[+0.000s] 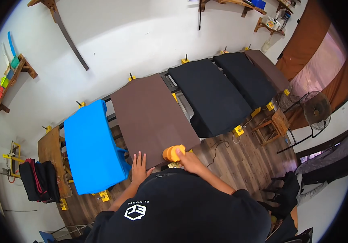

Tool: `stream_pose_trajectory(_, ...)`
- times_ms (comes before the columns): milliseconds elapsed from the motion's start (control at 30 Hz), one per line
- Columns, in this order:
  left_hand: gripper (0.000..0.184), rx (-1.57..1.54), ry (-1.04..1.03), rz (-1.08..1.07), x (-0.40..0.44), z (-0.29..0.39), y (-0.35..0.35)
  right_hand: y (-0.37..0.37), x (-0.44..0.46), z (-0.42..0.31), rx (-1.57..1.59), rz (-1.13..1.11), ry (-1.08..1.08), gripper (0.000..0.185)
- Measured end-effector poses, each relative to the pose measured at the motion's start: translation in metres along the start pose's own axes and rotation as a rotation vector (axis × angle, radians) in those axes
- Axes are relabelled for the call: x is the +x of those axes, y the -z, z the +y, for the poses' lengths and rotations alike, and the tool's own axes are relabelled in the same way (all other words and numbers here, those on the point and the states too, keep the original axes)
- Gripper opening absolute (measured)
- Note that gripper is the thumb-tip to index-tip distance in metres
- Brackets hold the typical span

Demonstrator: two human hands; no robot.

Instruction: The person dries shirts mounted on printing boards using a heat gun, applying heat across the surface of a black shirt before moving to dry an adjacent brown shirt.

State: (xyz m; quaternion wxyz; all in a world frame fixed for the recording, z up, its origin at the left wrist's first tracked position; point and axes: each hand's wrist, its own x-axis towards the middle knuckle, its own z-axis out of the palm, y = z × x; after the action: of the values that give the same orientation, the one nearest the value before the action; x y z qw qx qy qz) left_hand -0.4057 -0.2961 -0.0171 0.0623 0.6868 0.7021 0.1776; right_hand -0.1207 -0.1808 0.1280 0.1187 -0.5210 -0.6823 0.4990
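Observation:
My right hand [189, 162] is wrapped around a yellow-orange cylindrical object [170, 153], whose exact kind I cannot make out. It is at the near right corner of a brown rectangular board [151, 117]; whether it touches the surface is unclear. My left hand [139, 166] lies with fingers stretched out on the near left edge of the same board. To the left, bright blue fabric [93, 146] covers another board. On the right, black fabric [208, 97] is stretched over a board, and a second black-covered board [244, 79] follows.
A bare wooden board [46, 150] stands at the far left beside folded dark garments [40, 180]. Farther right are another brown board [267, 69], a wooden stool [277, 125] and a standing fan [316, 109]. A cable [218, 146] lies on the wooden floor. Yellow clamps [238, 130] line the boards' ends.

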Motion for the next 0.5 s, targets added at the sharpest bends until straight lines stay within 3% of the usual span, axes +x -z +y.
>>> stream_pose_trajectory(33,0.095,-0.002,0.004,-0.006,0.0,0.0,0.001,-0.008,0.001,-0.002,-0.104,0.1,0.12,0.1)
stream_pose_trajectory(133,0.095,-0.007,0.013,-0.01,-0.002,0.0,0.001,0.014,0.003,-0.005,0.313,-0.168,-0.258,0.097)
stream_pose_trajectory(200,0.095,-0.013,0.017,-0.005,-0.001,0.0,0.001,0.027,-0.01,-0.015,0.262,-0.056,-0.248,0.097)
stream_pose_trajectory(233,0.095,-0.031,0.019,0.0,-0.001,0.0,0.001,0.027,-0.008,-0.003,0.069,0.079,-0.061,0.097)
stream_pose_trajectory(300,0.095,-0.05,0.019,0.004,-0.002,-0.001,0.002,0.039,-0.007,0.011,-0.019,0.099,-0.139,0.097)
stream_pose_trajectory(333,0.095,-0.06,0.026,0.008,-0.003,0.0,0.002,0.047,-0.007,0.01,0.117,0.063,-0.277,0.099)
stream_pose_trajectory(400,0.095,-0.075,0.035,0.016,-0.002,0.001,-0.001,0.047,-0.009,0.018,0.057,0.2,-0.12,0.1)
stream_pose_trajectory(433,0.095,-0.078,0.051,0.006,-0.002,0.0,-0.002,0.039,-0.008,0.021,-0.128,0.32,-0.042,0.101)
stream_pose_trajectory(500,0.095,-0.081,0.061,-0.007,-0.005,0.001,-0.002,0.04,-0.009,0.021,-0.032,0.219,-0.123,0.1)
